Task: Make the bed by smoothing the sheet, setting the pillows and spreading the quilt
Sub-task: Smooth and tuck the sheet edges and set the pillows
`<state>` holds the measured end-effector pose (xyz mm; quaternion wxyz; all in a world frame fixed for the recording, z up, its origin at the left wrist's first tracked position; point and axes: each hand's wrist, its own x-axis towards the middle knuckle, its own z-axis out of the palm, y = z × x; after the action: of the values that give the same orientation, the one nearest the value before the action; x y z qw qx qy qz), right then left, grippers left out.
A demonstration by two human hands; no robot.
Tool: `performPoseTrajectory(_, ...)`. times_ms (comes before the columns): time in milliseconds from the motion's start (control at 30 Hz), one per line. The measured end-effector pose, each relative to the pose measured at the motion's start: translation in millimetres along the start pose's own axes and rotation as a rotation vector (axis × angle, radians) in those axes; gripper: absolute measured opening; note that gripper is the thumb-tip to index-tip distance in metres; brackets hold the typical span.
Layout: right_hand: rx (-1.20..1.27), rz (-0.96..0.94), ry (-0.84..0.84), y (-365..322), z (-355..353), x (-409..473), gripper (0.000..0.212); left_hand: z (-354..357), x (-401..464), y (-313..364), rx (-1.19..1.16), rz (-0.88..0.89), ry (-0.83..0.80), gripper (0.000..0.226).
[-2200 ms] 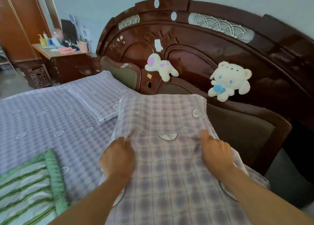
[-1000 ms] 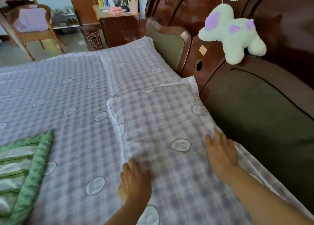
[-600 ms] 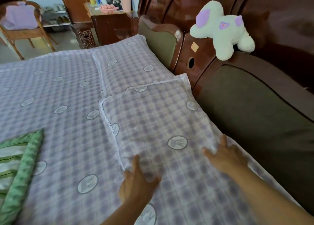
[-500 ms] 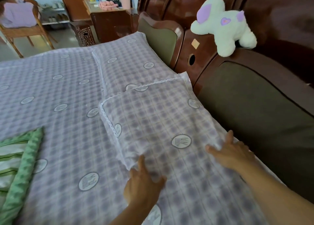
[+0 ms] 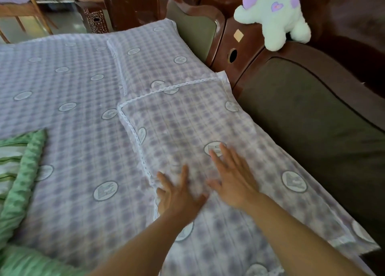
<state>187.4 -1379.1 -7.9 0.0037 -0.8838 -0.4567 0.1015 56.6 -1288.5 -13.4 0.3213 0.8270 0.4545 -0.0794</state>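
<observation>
Both hands, left hand [image 5: 179, 194] and right hand [image 5: 233, 182], press flat with fingers spread on the near pillow [image 5: 187, 125], apparently seating it against the headboard [image 5: 312, 113].

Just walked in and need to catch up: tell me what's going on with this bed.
A person is making the bed. Both hands lie flat with fingers spread on the near pillow: the left hand at its near corner, the right hand beside it. A second pillow lies farther along the headboard. The green quilt sits bunched at the left, not yet spread over the sheet.
</observation>
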Motion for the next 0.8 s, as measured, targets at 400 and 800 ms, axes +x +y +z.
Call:
performPoseTrajectory(400, 0.016, 0.023, -0.014, -24, 21, -61, 0.071, 20, -43, -10, -0.172, -0.067, 0.107, 0.085)
performPoseTrajectory(800, 0.079, 0.273, 0.072, -4, 17, -119, 0.063, 27, -89, -29, -0.186, -0.204, -0.115, 0.094)
